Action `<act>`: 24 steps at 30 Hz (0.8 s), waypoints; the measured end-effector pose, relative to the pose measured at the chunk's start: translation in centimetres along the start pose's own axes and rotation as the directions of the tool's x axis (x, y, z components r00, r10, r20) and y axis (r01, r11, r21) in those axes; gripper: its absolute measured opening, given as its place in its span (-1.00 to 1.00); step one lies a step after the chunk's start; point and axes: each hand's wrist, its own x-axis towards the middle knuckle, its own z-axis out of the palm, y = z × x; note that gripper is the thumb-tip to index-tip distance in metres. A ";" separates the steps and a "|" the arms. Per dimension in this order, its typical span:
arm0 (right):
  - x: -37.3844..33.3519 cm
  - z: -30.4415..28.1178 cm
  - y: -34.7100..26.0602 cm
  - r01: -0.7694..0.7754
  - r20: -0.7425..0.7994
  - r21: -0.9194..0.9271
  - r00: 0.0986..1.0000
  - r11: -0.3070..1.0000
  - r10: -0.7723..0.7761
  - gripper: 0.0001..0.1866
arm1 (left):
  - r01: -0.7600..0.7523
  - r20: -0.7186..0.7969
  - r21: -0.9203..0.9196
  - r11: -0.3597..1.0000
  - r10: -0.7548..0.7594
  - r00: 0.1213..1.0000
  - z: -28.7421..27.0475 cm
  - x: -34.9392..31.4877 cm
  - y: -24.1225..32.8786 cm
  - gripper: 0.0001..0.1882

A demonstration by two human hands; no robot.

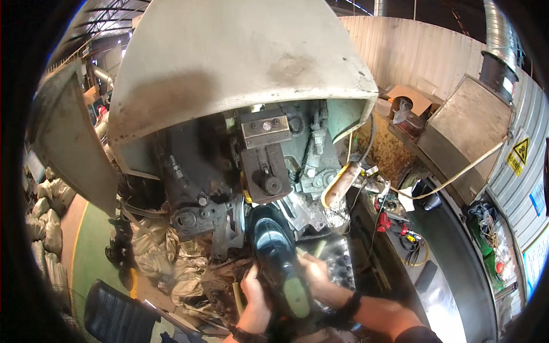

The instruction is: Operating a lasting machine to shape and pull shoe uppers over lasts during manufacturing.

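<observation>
Your two hands held a dark, shiny, shoe-shaped thing point(273, 243) between them. Your left hand point(255, 297) lay along its left side, with the fingers curled in against it. Your right hand point(320, 280) was on its right side, and the fingers were bent and close in on it too. Some of your fingers were hidden, so I cannot tell how tight they were. There was a dark band on each wrist.

The shiny thing was at the front edge of the big machine point(197, 154), just below a dark metal block point(264, 171). Its far end pointed into the machine, and its near end, with a pale green patch, was toward you. I cannot tell if the far end touched the metal there.

A big pale hood point(240, 57) hung over the top of the machine. Near the machine's right side was a long, round-ended thing with a yellow edge point(341, 186).

To your right ran a long grey bench point(446, 308). A red tool point(384, 222) was by its left edge, near some cords point(413, 248). A flat black thing point(425, 277) lay closer to you. A black chair point(117, 308) stood on your left.
</observation>
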 end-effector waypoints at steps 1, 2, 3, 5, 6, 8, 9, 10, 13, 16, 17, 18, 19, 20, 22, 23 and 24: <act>0.5 -0.2 0.3 -0.005 0.000 -0.006 1.000 1.000 0.005 -0.76 | -0.050 0.029 0.018 0.999 0.050 0.998 -0.6 0.8 -0.2 -0.68; 0.9 -0.5 0.6 -0.005 0.055 0.046 0.998 0.999 0.002 -0.76 | -0.072 -0.007 0.041 0.997 0.072 0.997 -1.1 1.5 -0.4 -0.73; 1.4 -0.7 1.0 -0.008 0.110 0.099 0.994 0.995 -0.003 -0.76 | -0.071 -0.013 0.037 0.997 0.072 0.997 -1.5 1.9 -0.8 -0.73; 2.0 -0.1 1.2 -0.001 0.135 0.172 0.991 0.985 -0.023 -0.75 | -0.135 -0.022 0.105 0.985 0.138 0.990 -2.0 2.7 -1.1 -0.78; 2.1 0.0 1.2 0.010 0.122 0.192 0.992 0.981 -0.034 -0.75 | -0.136 -0.027 0.104 0.985 0.140 0.990 -2.4 3.3 -1.4 -0.78; 2.5 -0.1 1.3 0.015 0.109 0.208 0.993 0.978 -0.039 -0.74 | -0.171 -0.100 0.171 0.970 0.190 0.977 -3.7 4.6 -2.4 -0.81; 3.3 -0.6 1.7 0.044 0.149 0.199 0.986 0.979 -0.075 -0.71 | -0.172 -0.104 0.170 0.970 0.191 0.976 -5.0 5.7 -3.4 -0.81; 3.8 -0.7 2.1 0.072 0.192 0.193 0.975 0.978 -0.109 -0.68 | -0.300 -0.069 0.263 0.917 0.328 0.942 -6.6 7.1 -4.4 -0.81; 3.9 -0.5 1.9 0.115 0.162 0.164 0.977 0.980 -0.142 -0.67 | -0.393 -0.023 0.329 0.858 0.424 0.905 -6.8 7.2 -4.7 -0.79; 3.6 -0.2 1.5 0.097 0.129 0.164 0.985 0.982 -0.119 -0.67 | -0.346 0.011 0.242 0.907 0.354 0.935 -5.7 6.5 -4.2 -0.81; 3.4 -0.1 1.3 0.093 0.130 0.167 0.985 0.982 -0.116 -0.67 | -0.326 -0.031 0.233 0.916 0.342 0.939 -5.4 6.3 -4.1 -0.81; 3.1 -0.1 0.9 0.074 0.152 0.152 0.984 0.986 -0.098 -0.67 | -0.307 -0.072 0.222 0.926 0.329 0.941 -5.1 6.1 -4.0 -0.81; 2.8 -0.2 0.5 0.058 0.172 0.137 0.982 0.989 -0.081 -0.68 | -0.308 -0.072 0.225 0.925 0.330 0.941 -4.6 5.8 -3.7 -0.81; 2.5 -0.1 0.3 0.051 0.153 0.120 0.986 0.991 -0.069 -0.69 | -0.274 -0.059 0.226 0.935 0.294 0.954 -3.9 5.2 -3.3 -0.80; 1.8 0.4 -0.4 0.047 0.140 0.108 0.988 0.993 -0.062 -0.68 | -0.243 -0.047 0.229 0.943 0.260 0.965 -3.3 4.6 -2.8 -0.77; 1.6 0.5 -0.5 0.044 0.126 0.093 0.991 0.995 -0.055 -0.66 | -0.235 -0.048 0.220 0.947 0.252 0.967 -3.2 4.4 -2.7 -0.75; 1.6 0.4 -0.4 0.043 0.128 0.094 0.990 0.995 -0.055 -0.66 | -0.228 -0.049 0.211 0.951 0.243 0.969 -3.1 4.3 -2.6 -0.73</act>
